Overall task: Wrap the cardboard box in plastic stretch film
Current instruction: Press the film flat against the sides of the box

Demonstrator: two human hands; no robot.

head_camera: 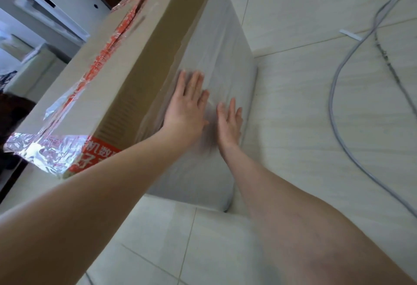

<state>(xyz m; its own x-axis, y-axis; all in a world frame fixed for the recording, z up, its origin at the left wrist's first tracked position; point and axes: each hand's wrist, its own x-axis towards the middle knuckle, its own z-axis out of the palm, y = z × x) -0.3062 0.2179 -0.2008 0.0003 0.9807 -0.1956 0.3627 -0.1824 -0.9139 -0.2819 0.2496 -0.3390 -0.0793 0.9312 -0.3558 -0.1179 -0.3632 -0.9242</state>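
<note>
Nearby, grey cables (352, 95) beside wrapped box (140, 63)

So the cardboard box (126, 63) sits on the tiled floor (316, 126), taking up the left and middle of the view. Stretch film (216, 54) lies over its right-hand side face, running down to the floor. Both hands are flat on that filmed face, side by side: left hand (187, 106) higher up and nearer the top edge, right hand (229, 122) just beside it, lower (fingers spread on both). Tape (108, 54) runs along the box top. A cable (334, 95) trails across the floor well to the right. Shelving (45, 2) stands behind the box, upper left.
</note>
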